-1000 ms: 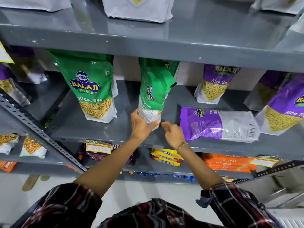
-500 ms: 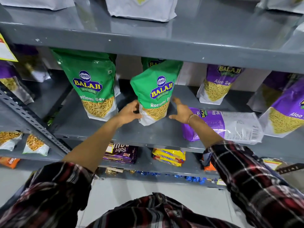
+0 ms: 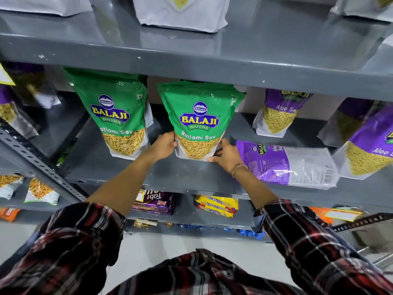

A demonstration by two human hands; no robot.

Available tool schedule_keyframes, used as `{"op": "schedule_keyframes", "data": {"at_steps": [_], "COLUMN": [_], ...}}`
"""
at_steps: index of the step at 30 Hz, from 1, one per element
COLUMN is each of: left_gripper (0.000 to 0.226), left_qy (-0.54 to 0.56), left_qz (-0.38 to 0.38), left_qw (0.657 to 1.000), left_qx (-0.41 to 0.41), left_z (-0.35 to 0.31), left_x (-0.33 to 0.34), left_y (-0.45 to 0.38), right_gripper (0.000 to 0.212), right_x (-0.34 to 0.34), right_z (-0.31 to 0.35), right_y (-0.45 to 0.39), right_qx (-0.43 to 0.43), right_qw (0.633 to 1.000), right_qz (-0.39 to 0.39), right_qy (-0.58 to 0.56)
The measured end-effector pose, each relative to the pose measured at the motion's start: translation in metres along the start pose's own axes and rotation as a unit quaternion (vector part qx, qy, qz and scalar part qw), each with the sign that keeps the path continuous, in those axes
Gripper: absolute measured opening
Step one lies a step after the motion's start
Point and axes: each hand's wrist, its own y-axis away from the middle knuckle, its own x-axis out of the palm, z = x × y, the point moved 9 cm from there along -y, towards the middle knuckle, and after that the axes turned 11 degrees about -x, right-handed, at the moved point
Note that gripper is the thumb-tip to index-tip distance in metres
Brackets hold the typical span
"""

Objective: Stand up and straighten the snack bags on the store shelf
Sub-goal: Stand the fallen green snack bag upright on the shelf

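A green Ratlami Sev bag [image 3: 200,118] stands upright in the middle of the grey shelf [image 3: 170,173], label facing me. My left hand [image 3: 162,144] grips its lower left edge and my right hand [image 3: 226,155] grips its lower right corner. A second green Ratlami Sev bag [image 3: 114,111] stands upright to its left. Just right of my right hand a purple Aloo Sev bag [image 3: 289,165] lies flat on the shelf. Two more purple Aloo Sev bags stand behind it, one at the back [image 3: 278,112] and one leaning at the far right [image 3: 370,145].
The upper shelf [image 3: 191,60] hangs low over the bags and carries white bag bottoms. Below are biscuit packs [image 3: 217,206] and a purple pack [image 3: 155,202]. A slotted metal upright [image 3: 36,162] divides off the left bay, which holds small snack bags [image 3: 40,191].
The middle green bag turned from edge-on to face front, was pushed back and set upright. Both hands moved from its bottom front to its lower sides.
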Motion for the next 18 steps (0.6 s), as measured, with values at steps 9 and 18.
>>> {"op": "schedule_keyframes", "data": {"at_steps": [9,18], "left_gripper": [0.093,0.006], "left_qy": [0.076,0.099], "left_qz": [0.052,-0.094], "left_qw": [0.996,0.985], "left_qx": [-0.021,-0.103], "left_z": [0.016,-0.011], "left_x": [0.025,0.050], "left_y": [0.021,0.088], "right_gripper": [0.066,0.040], "right_x": [0.001,-0.079], "right_z": [0.004,0.001], "right_y": [-0.002,0.012], "right_qx": [-0.016,-0.062], "right_qw": [0.999,0.990], "right_qz": [0.034,0.016], "right_qy": [0.009,0.129]}}
